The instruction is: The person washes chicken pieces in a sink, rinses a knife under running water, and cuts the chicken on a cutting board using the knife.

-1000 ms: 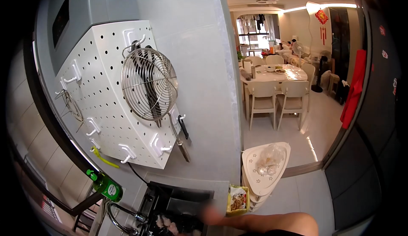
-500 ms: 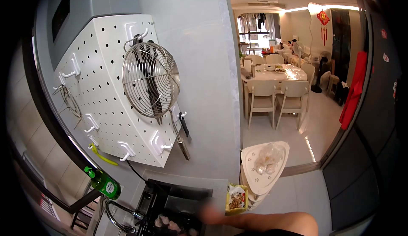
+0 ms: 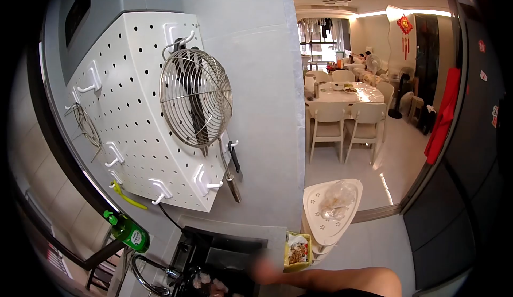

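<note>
View shifted slightly, one blurred right hand (image 3: pixel 266 272), one sink (image 3: pixel 228 258)

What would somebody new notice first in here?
Probably the big round wire strainer, hanging from the white pegboard on the wall. Next might be two bright things: the green pump bottle by the sink at lower left, and the red hanging ornament in the far room. Low down, a blurred right hand is at the black sink's right side, with pale pinkish lumps in the sink.
</note>
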Motion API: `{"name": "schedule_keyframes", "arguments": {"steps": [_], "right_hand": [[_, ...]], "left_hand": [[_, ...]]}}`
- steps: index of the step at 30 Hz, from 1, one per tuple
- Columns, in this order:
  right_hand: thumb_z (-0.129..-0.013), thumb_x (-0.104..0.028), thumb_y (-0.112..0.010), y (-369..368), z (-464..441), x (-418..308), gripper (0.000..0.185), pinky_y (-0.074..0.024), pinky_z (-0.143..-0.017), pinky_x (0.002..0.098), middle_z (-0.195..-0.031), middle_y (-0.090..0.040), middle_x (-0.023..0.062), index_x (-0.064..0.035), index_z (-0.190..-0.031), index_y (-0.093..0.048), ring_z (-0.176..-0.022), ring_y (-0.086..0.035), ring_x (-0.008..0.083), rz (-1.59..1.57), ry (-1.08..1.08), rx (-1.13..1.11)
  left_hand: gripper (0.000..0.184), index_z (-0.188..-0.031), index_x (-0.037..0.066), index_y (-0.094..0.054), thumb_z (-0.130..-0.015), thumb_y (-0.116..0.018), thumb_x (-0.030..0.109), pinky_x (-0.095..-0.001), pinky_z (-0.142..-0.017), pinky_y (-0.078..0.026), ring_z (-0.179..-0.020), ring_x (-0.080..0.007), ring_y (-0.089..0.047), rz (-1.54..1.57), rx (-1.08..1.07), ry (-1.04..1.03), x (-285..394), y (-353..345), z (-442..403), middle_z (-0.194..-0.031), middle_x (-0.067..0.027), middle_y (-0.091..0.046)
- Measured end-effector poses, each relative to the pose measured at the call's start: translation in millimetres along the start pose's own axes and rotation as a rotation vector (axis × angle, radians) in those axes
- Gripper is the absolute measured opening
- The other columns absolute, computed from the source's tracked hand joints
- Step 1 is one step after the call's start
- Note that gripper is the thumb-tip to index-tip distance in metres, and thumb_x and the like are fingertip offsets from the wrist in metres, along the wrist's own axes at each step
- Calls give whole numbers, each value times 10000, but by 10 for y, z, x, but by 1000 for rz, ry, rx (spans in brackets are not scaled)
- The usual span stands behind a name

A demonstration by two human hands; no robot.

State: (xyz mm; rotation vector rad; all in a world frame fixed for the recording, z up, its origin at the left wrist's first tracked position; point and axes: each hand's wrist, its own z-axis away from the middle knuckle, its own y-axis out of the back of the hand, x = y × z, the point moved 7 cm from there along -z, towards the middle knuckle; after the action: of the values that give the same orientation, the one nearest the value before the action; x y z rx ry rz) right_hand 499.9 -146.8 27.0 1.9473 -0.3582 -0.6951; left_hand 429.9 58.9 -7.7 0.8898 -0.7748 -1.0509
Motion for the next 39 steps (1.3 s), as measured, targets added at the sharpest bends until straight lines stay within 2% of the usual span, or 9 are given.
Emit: {"name": "schedule_keyframes", "arguments": {"steps": [7,12,28,34,39], "right_hand": [[-763,-206,-558,-67,-6,11,160,-411,-735,422,-800,-584,107,-57,-777,-615,-834,-507,270,-11,-2,-23],[-764,-194,-556,-86,-17,16,151,-416,-702,423,-780,-579,114,-55,-765,-615,-791,-513,271,-18,2,-15],[-767,-158,-550,-165,-27,82,132,-433,-597,424,-717,-565,134,-51,-727,-616,-653,-529,273,-37,9,17],[-768,-144,-548,-594,-42,206,130,-440,-558,425,-693,-559,142,-49,-712,-616,-601,-536,273,-75,25,81],[-769,-156,-549,-211,-10,97,134,-434,-586,425,-710,-564,136,-50,-722,-617,-636,-531,272,-42,9,17]], "left_hand": [[480,-1323,145,-396,-898,-500,344,-408,-1010,-322,-1207,-277,-395,0,-67,-98,401,-233,149,-1329,-128,-405],[490,-1334,148,-388,-900,-498,347,-408,-1018,-317,-1218,-277,-388,-6,-98,-92,444,-279,214,-1342,-128,-397],[523,-1367,155,-362,-903,-492,357,-409,-1043,-300,-1253,-279,-365,-18,-105,52,11,-50,195,-1382,-129,-372],[535,-1380,158,-352,-905,-489,361,-410,-1052,-294,-1266,-280,-357,-20,-107,90,-184,-7,201,-1398,-130,-363],[545,-1391,160,-344,-906,-487,364,-410,-1060,-288,-1277,-280,-350,-16,-109,121,-336,9,185,-1410,-130,-355]]}}
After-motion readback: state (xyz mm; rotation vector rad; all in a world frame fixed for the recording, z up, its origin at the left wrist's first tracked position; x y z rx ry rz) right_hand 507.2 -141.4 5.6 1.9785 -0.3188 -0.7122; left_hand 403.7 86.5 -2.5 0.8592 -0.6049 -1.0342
